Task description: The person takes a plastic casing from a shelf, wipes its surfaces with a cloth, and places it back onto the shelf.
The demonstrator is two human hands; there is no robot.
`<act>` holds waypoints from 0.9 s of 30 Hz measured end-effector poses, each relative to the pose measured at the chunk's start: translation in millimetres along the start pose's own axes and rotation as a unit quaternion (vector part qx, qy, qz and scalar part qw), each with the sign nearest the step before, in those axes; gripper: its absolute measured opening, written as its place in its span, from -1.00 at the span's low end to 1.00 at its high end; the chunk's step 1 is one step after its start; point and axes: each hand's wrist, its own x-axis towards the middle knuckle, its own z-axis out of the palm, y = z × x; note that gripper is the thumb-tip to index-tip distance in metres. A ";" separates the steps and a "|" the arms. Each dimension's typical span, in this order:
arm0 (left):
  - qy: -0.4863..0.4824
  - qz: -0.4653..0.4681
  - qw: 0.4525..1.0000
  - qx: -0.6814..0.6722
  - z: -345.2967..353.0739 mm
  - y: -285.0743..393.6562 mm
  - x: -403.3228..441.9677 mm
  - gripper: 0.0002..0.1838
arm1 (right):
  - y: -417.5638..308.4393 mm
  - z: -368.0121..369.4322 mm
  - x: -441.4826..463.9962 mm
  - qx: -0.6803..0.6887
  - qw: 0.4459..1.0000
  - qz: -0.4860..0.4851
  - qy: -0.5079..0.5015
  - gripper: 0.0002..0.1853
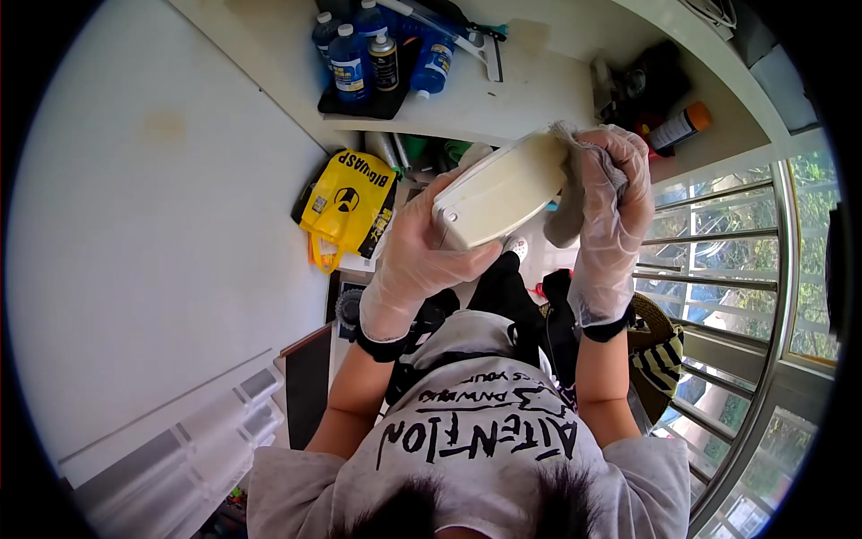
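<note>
My left hand (420, 250), in a thin clear glove, is closed around the near left end of an oblong white plastic case (503, 189). The case has a cream face and a small round spot at one corner, and it is held tilted in the air; I cannot tell its exact kind. Gripped in my right hand (618, 202), also gloved, is a crumpled grey cloth (567, 202). This cloth touches the far right end of the case and partly hides it.
Blue bottles (350, 67), a dark spray can (383, 63) and a squeegee (485, 54) lie or stand on the shelf (530, 85) ahead. A yellow bag (346, 202) is at the left, near a white wall panel (153, 234). Metal window bars (718, 235) run along the right.
</note>
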 end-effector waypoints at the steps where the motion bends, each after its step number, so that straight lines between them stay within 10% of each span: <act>1: -0.012 -0.014 1.000 -0.019 0.2 3.1 0.4 -0.32 | -12.6 2.4 1.8 -0.029 0.999 -0.020 -0.018 -0.87; 7: -0.029 0.145 0.954 0.261 -8.2 6.6 3.2 -0.40 | -53.6 18.6 -4.6 -0.143 0.951 -0.129 -0.241 -0.75; 11: 0.027 0.054 0.990 0.131 -6.9 5.4 -3.6 -0.37 | -29.5 19.4 -1.8 -0.113 0.973 -0.059 -0.192 -0.72; 13: 0.022 0.233 0.932 0.278 -13.0 6.1 0.6 -0.33 | -42.5 24.2 -6.3 -0.086 0.952 -0.135 -0.262 -0.73; 17: 0.025 0.141 0.967 0.209 -16.6 6.4 -1.7 -0.32 | -31.2 29.2 0.8 -0.110 0.965 -0.098 -0.217 -0.70; 27: -0.014 0.246 0.934 0.260 -18.3 23.5 0.8 -0.42 | -52.9 22.3 5.6 -0.103 0.932 -0.191 -0.289 -0.66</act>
